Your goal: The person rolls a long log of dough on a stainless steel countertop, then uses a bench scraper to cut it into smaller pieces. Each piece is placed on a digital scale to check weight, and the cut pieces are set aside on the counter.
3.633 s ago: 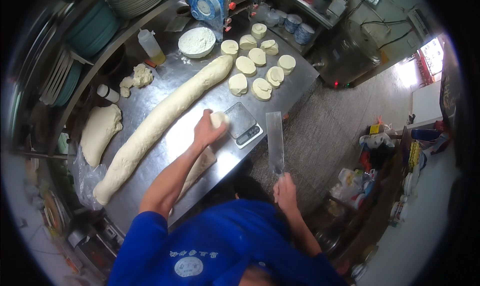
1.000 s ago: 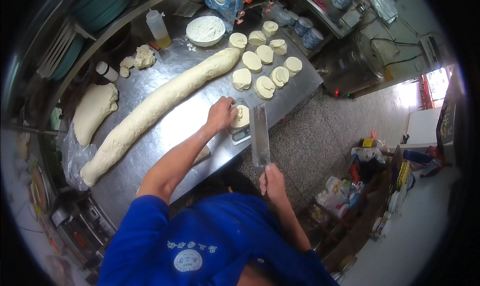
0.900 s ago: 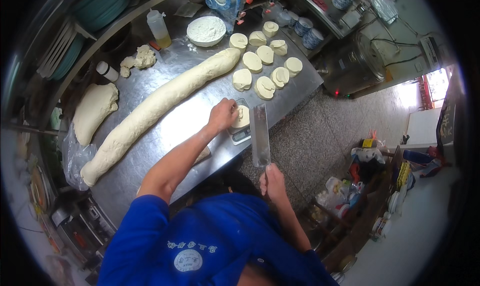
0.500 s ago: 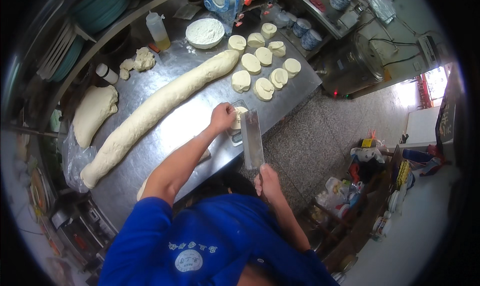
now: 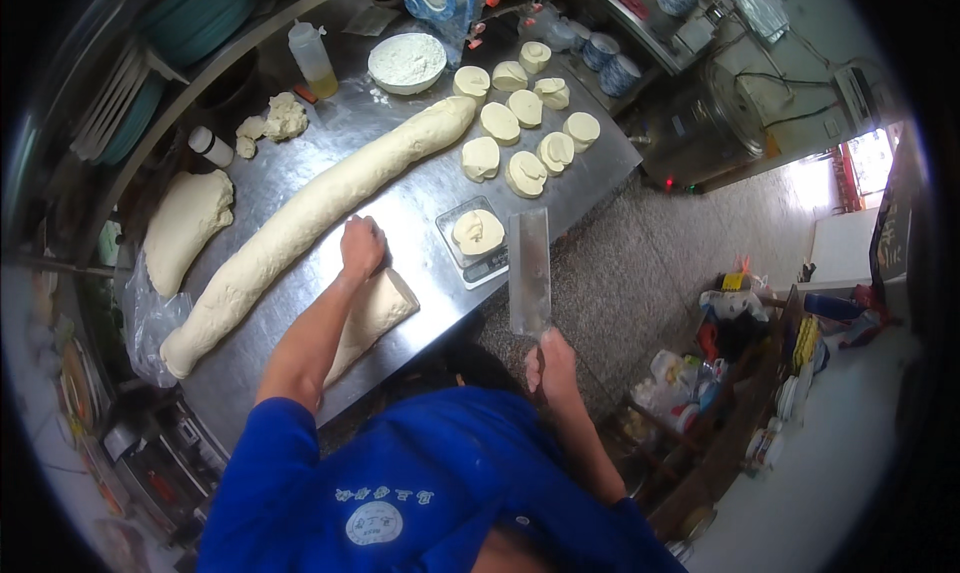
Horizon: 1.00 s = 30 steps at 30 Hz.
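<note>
My right hand (image 5: 556,363) grips the handle of a cleaver (image 5: 530,273), its broad blade upright beside the table's near edge. A round dough piece (image 5: 478,233) rests on a small kitchen scale (image 5: 487,269). My left hand (image 5: 362,245) is closed over the table, between a long dough log (image 5: 320,198) and a shorter dough roll (image 5: 375,315). Its curled fingers hide whatever they hold, if anything. The left forearm covers part of the shorter roll. Several cut dough pieces (image 5: 526,174) stand grouped beyond the scale.
Across the steel table (image 5: 420,208) are a bowl of flour (image 5: 407,63), a squeeze bottle (image 5: 314,63), dough scraps (image 5: 285,118) and a large dough lump (image 5: 187,225). A blue machine (image 5: 440,3) stands at the back. Shelves with plates (image 5: 195,13) overhang the far left.
My left hand has left the dough piece on the scale and moved left toward the shorter roll. The cleaver has shifted slightly right, away from the scale.
</note>
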### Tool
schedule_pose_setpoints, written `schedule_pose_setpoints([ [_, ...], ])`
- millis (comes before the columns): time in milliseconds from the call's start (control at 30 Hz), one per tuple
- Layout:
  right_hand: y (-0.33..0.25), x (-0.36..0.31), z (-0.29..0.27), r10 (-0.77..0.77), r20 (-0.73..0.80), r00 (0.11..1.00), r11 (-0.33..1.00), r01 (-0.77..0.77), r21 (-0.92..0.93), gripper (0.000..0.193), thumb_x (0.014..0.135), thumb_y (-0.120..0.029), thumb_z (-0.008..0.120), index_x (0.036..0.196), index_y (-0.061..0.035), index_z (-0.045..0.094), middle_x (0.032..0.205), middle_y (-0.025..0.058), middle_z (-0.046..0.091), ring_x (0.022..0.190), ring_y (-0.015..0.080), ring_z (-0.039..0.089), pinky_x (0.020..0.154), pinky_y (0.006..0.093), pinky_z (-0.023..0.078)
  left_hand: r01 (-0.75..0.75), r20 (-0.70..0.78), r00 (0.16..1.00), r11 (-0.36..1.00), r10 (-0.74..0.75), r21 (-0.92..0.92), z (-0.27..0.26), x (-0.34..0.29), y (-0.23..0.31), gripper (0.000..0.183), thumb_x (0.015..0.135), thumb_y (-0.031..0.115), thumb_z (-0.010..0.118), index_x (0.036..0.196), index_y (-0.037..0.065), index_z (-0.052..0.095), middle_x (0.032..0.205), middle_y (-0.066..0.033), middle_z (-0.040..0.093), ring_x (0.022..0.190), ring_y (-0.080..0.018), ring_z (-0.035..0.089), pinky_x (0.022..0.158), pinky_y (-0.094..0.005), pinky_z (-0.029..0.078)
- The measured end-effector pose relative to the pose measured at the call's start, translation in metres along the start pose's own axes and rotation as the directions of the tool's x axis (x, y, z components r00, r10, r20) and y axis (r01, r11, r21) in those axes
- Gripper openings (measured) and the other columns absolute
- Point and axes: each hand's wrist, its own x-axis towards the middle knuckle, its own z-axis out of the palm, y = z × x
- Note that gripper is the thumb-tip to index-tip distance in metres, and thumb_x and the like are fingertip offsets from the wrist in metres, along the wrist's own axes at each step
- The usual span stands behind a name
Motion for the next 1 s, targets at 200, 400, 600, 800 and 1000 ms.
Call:
schedule_pose_setpoints([
  [200,-0.01,-0.001,-0.008,-0.022,-0.076,0.997,0.997,0.028,0.077,0.035,0.117,-0.04,0.043,0.104,-0.0083,0.049,0.068,0.003,0.051,0.047,0.0106,0.048,0.039,0.0279,0.045,-0.041,0.028,0.999,0.996,0.038,0.079,-0.012,-0.002,0.031,0.038,0.089,0.021,0.076,0.121,0.0,0.071,0.115,-0.0264,0.063,0.108,-0.0435,0.061,0.094,-0.0518,0.051],
  [400,-0.019,0.007,-0.013,0.021,-0.083,0.996,0.997,-0.015,0.07,0.036,0.117,-0.041,0.042,0.103,-0.0081,0.049,0.068,0.0033,0.052,0.048,0.0105,0.049,0.04,0.028,0.046,-0.385,0.036,0.913,0.887,0.406,-0.254,0.003,0.006,0.151,0.077,0.094,0.038,0.071,0.155,-0.003,0.047,0.154,-0.0307,0.051,0.145,-0.0466,0.046,0.122,-0.0535,0.037],
  [600,-0.024,0.015,-0.033,-0.008,-0.113,0.994,0.995,0.019,0.094,0.032,0.117,-0.035,0.042,0.106,-0.0059,0.049,0.069,0.0041,0.053,0.047,0.011,0.049,0.04,0.0283,0.045,-0.525,0.243,0.816,0.848,0.525,-0.07,0.025,-0.007,0.201,0.087,0.085,0.03,0.073,0.159,-0.002,0.04,0.159,-0.0314,0.04,0.142,-0.0495,0.044,0.12,-0.0562,0.037],
  [800,-0.038,0.024,-0.068,0.031,-0.15,0.988,0.988,-0.008,0.153,0.032,0.117,-0.034,0.041,0.111,-0.0033,0.049,0.07,0.0047,0.053,0.048,0.012,0.051,0.042,0.0285,0.046,-0.35,0.188,0.881,0.866,0.434,-0.358,0.045,0.039,0.186,0.08,0.08,0.019,0.069,0.153,-0.003,0.044,0.144,-0.0299,0.055,0.129,-0.0478,0.055,0.114,-0.0507,0.045],
  [1000,-0.044,0.035,-0.102,0.047,-0.221,0.974,0.97,0.008,0.245,0.032,0.117,-0.034,0.04,0.112,-0.0037,0.05,0.071,0.0037,0.052,0.049,0.0113,0.05,0.044,0.0281,0.046,-0.448,-0.012,0.842,0.687,0.539,-0.572,0.051,0.107,0.352,0.073,0.076,0.021,0.076,0.14,0.002,0.046,0.132,-0.0257,0.055,0.118,-0.0465,0.058,0.103,-0.0508,0.05],
])
